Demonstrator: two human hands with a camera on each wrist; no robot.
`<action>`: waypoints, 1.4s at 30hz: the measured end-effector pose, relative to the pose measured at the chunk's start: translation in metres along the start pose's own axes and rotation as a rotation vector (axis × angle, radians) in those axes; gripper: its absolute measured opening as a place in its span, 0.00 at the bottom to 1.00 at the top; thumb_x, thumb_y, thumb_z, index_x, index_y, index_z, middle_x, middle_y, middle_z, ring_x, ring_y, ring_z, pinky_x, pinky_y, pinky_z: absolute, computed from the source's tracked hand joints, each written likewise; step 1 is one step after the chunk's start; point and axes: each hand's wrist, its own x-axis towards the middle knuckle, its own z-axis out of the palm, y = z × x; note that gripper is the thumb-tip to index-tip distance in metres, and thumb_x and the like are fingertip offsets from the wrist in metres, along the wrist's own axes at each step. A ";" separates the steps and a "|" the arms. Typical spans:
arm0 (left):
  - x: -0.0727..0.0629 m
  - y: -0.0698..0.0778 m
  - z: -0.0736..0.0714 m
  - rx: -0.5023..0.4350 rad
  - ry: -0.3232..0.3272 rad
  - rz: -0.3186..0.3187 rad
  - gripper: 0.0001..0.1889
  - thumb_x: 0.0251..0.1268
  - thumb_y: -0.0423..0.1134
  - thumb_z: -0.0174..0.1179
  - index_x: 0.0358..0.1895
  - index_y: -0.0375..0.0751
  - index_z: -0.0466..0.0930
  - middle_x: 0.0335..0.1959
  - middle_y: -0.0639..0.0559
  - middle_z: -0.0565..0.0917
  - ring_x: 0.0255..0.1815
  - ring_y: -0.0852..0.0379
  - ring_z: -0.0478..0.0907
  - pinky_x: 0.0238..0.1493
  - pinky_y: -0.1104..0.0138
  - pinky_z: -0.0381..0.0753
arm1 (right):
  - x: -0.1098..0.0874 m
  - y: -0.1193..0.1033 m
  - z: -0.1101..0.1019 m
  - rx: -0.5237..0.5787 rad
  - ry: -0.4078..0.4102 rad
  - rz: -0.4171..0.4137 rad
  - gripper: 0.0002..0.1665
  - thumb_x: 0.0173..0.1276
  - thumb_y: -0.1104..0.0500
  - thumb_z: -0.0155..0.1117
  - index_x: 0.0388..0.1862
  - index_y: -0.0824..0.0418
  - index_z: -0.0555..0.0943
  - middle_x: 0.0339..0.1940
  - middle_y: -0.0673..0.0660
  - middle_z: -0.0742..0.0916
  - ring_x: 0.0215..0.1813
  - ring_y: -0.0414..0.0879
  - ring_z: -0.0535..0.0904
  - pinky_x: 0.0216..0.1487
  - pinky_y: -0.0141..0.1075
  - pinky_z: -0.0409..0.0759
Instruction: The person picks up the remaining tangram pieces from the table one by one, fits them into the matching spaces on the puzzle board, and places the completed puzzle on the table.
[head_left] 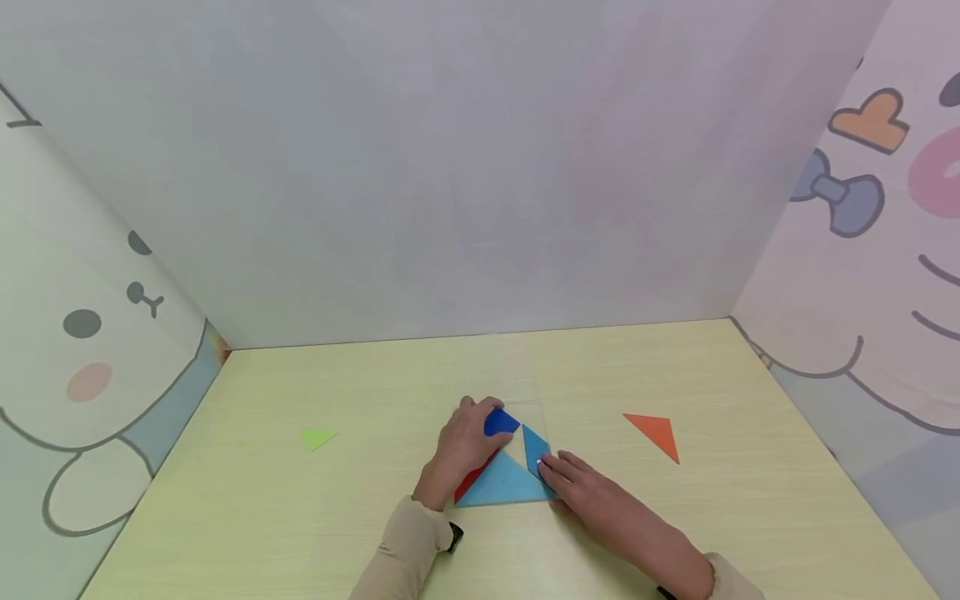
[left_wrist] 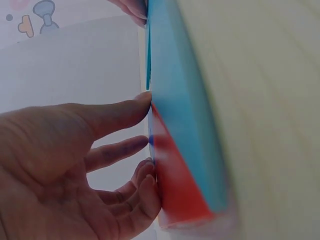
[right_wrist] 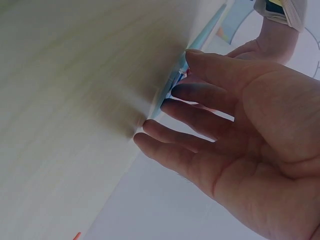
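Note:
In the head view my left hand (head_left: 467, 437) rests over a dark blue piece (head_left: 501, 422), thumb and index fingertip touching down near its edges. Below that hand lies a red piece (head_left: 474, 477), partly covered. A large light blue triangle (head_left: 498, 483) borders the red one; in the left wrist view its long edge (left_wrist: 182, 95) runs past my thumb. My right hand (head_left: 600, 500) has its fingers stretched out, fingertips touching a medium blue four-sided piece (head_left: 534, 448). In the right wrist view the right fingers (right_wrist: 200, 120) are extended against the flat pieces.
A small green triangle (head_left: 318, 437) lies on the left of the pale wooden table (head_left: 375, 375). An orange triangle (head_left: 658, 433) lies to the right. Behind the pieces is a faint clear rectangular outline (head_left: 498, 371). Pale walls (head_left: 450, 208) enclose the back and sides.

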 end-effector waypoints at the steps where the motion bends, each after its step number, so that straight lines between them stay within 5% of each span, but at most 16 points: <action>1: 0.000 0.000 0.000 0.000 -0.001 0.000 0.25 0.64 0.43 0.73 0.63 0.43 0.79 0.50 0.37 0.77 0.53 0.38 0.78 0.52 0.43 0.82 | 0.000 0.000 0.000 0.000 0.001 -0.002 0.29 0.74 0.60 0.67 0.70 0.68 0.76 0.68 0.65 0.80 0.69 0.63 0.75 0.59 0.50 0.80; 15: -0.004 -0.008 -0.012 -0.055 -0.042 0.053 0.23 0.71 0.42 0.67 0.65 0.38 0.78 0.47 0.44 0.79 0.45 0.52 0.76 0.44 0.61 0.83 | 0.000 0.003 -0.001 0.026 -0.019 0.001 0.30 0.74 0.60 0.66 0.71 0.68 0.74 0.69 0.65 0.80 0.70 0.64 0.74 0.59 0.50 0.80; 24: -0.011 -0.010 -0.017 -0.069 -0.021 0.055 0.21 0.70 0.40 0.67 0.63 0.38 0.79 0.51 0.43 0.81 0.53 0.47 0.78 0.50 0.56 0.85 | 0.001 0.002 -0.002 0.041 -0.017 0.003 0.30 0.74 0.60 0.67 0.71 0.68 0.74 0.68 0.65 0.80 0.70 0.64 0.74 0.59 0.51 0.80; 42: -0.029 -0.025 -0.025 -0.046 0.023 0.080 0.15 0.70 0.38 0.67 0.57 0.39 0.82 0.48 0.46 0.81 0.51 0.50 0.77 0.45 0.60 0.83 | 0.001 0.001 0.000 0.044 -0.033 0.031 0.31 0.74 0.59 0.66 0.72 0.68 0.74 0.70 0.65 0.79 0.71 0.64 0.73 0.59 0.51 0.79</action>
